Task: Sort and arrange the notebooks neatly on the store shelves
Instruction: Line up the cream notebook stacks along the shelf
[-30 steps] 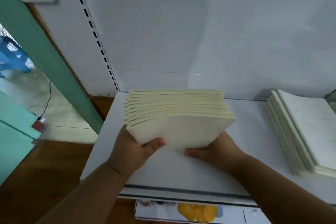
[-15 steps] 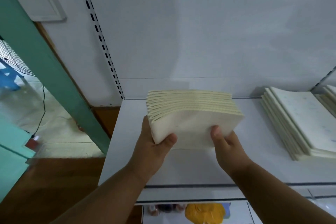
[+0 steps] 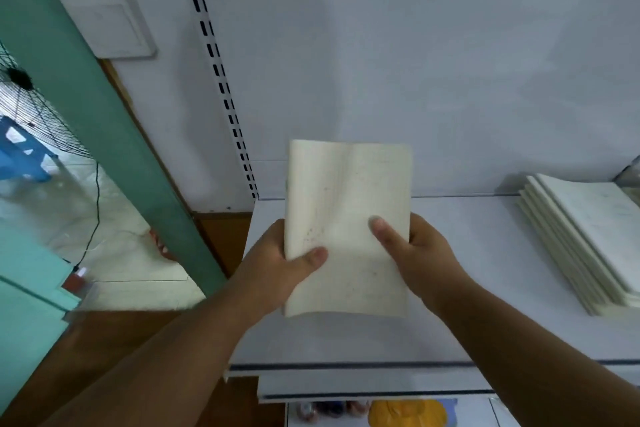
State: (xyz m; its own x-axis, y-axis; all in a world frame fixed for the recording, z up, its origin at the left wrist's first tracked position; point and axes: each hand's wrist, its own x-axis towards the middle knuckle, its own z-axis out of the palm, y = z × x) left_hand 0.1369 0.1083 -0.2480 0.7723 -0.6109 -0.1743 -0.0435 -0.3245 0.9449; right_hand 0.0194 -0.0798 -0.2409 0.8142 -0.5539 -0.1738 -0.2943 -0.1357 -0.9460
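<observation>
A stack of cream notebooks (image 3: 346, 204) stands tilted upright above the white shelf (image 3: 467, 288), its pale cover facing me. My left hand (image 3: 277, 263) grips its left edge, thumb across the cover. My right hand (image 3: 415, 250) grips its right edge, thumb pressed on the cover. A second pile of cream notebooks (image 3: 585, 239) lies flat on the shelf at the right.
A white back panel with a slotted upright (image 3: 221, 80) rises behind the shelf. A green post (image 3: 90, 107) runs diagonally at the left, with wooden floor below. A lower shelf edge (image 3: 363, 392) shows under the front lip, with yellow goods (image 3: 408, 412) beneath.
The stack has been lifted off the shelf and tipped up from flat to nearly upright, so its cover now faces me. Both hands slid to its side edges.
</observation>
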